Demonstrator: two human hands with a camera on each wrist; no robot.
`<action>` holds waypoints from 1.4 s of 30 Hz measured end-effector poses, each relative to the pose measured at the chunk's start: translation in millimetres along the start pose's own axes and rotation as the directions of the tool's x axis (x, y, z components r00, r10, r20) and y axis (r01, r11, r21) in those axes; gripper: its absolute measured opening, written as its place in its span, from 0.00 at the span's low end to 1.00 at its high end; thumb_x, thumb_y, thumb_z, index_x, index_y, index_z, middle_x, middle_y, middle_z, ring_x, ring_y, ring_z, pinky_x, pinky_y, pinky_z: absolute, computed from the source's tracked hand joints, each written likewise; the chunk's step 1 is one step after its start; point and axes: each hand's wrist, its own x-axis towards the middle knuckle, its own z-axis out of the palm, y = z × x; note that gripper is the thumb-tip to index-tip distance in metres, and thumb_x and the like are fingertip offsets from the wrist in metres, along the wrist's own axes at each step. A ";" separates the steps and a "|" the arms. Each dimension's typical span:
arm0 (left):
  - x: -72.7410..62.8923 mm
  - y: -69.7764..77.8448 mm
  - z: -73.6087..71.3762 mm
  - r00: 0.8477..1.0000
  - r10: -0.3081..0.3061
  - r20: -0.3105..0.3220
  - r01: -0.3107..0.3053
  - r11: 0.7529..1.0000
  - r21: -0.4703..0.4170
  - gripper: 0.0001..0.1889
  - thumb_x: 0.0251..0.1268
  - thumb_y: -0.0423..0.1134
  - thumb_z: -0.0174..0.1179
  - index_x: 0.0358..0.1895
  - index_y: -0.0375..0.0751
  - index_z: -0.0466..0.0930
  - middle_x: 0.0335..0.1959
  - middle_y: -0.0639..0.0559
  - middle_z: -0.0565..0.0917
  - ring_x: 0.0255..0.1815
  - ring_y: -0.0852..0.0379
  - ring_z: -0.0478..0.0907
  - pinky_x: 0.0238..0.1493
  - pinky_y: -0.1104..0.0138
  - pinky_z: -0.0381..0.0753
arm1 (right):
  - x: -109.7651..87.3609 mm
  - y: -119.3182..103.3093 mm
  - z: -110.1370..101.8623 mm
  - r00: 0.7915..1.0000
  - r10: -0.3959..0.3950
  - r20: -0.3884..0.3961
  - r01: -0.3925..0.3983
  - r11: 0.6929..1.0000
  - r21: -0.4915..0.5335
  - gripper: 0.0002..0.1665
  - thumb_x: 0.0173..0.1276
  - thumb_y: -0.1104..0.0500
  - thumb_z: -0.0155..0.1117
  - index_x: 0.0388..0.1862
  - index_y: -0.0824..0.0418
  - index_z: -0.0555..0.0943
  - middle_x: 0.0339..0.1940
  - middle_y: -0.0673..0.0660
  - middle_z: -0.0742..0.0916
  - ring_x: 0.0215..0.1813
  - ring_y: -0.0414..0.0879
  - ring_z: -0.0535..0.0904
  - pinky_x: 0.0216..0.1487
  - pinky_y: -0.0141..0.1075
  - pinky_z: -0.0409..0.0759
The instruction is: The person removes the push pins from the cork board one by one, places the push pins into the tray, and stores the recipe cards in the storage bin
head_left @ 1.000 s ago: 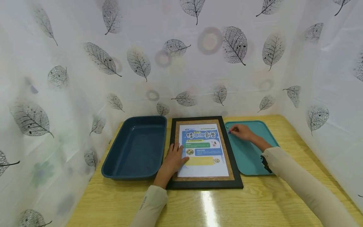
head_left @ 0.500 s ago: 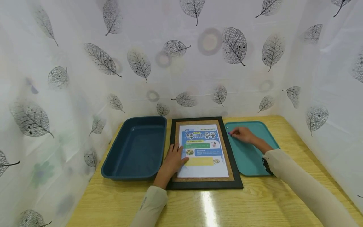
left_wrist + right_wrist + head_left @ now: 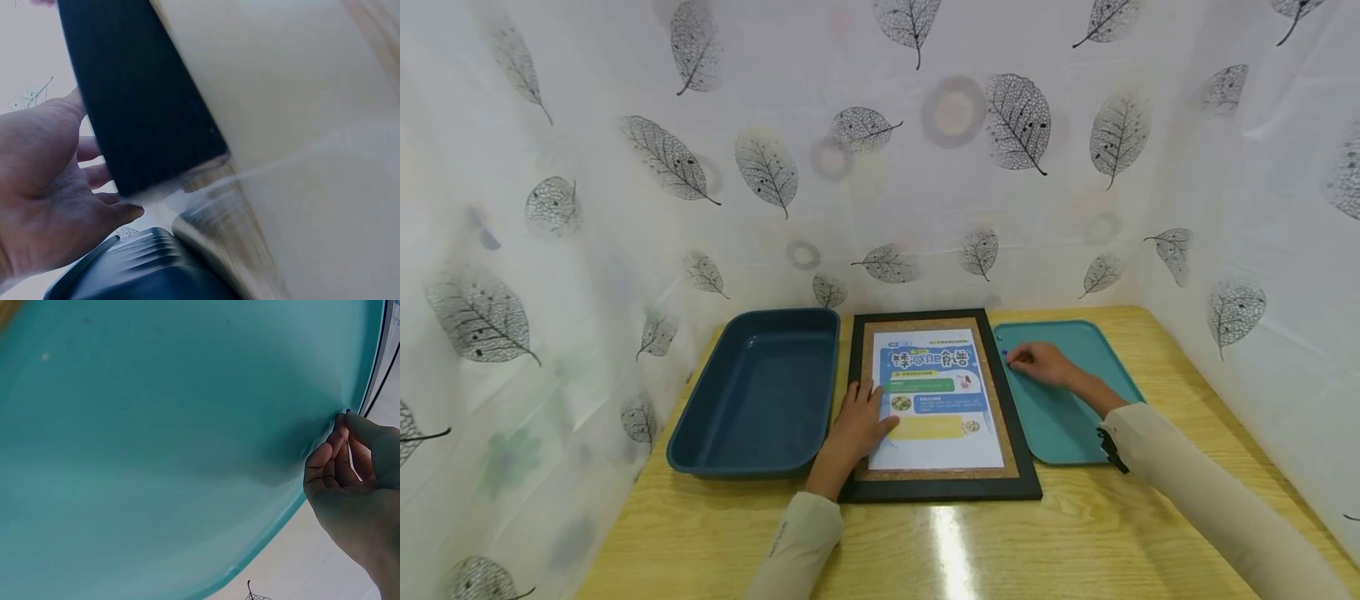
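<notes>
On the pale wood-grain tabletop [image 3: 970, 542], a flat rectangular cork board with a broad matte black frame [image 3: 938, 400] lies between two smooth plastic trays. A glossy printed paper sheet in blue, green and yellow [image 3: 934, 400] rests on the grainy brown cork. The left hand [image 3: 856, 427] lies flat with straight, spread fingers on the sheet's left edge and the frame beside it, pressing down and gripping nothing; the left wrist view shows its open palm against the black frame [image 3: 140, 100]. To the left, just beside the board, sits a deep dark-blue rectangular plastic bin with rounded corners [image 3: 758, 392]. To the right lies a shallow teal plastic tray with a low rolled rim [image 3: 1067, 417]. The right hand [image 3: 1037, 363] rests on the tray's far left part, near the frame, its fingertips [image 3: 340, 428] drawn together in a pinch around a tiny dark object, likely a pushpin [image 3: 1006, 353], too small to make out clearly. White translucent curtains printed with skeletal grey leaves [image 3: 880, 150] enclose the table on three sides.
</notes>
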 end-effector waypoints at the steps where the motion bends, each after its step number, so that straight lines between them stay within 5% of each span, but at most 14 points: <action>1: 0.3 0.0 -0.3 1.000 0.000 -0.001 0.000 1.000 -0.001 0.38 0.79 0.55 0.57 0.80 0.34 0.60 0.83 0.35 0.54 0.84 0.33 0.46 0.80 0.45 0.53 | -0.7 -0.6 0.1 1.000 -0.002 -0.001 0.002 1.000 0.000 0.07 0.75 0.67 0.64 0.45 0.71 0.86 0.42 0.66 0.89 0.47 0.62 0.86 0.50 0.55 0.83; 31: 0.2 0.3 -1.3 1.000 -0.001 0.009 0.001 1.000 -0.015 0.39 0.79 0.54 0.58 0.80 0.33 0.60 0.83 0.35 0.54 0.84 0.32 0.46 0.80 0.44 0.53 | -10.9 -6.4 0.6 0.999 -0.018 -0.042 0.018 1.000 0.004 0.09 0.74 0.67 0.65 0.48 0.72 0.86 0.42 0.65 0.89 0.46 0.60 0.86 0.49 0.54 0.83; 42: -1.5 1.7 -0.7 1.000 -0.006 -0.005 0.006 0.999 -0.035 0.39 0.77 0.54 0.60 0.80 0.33 0.61 0.83 0.35 0.54 0.84 0.32 0.46 0.79 0.43 0.54 | -7.8 -20.4 0.2 0.993 -0.089 -0.080 0.087 0.996 -0.023 0.11 0.72 0.66 0.68 0.48 0.72 0.87 0.38 0.61 0.90 0.40 0.54 0.85 0.42 0.47 0.84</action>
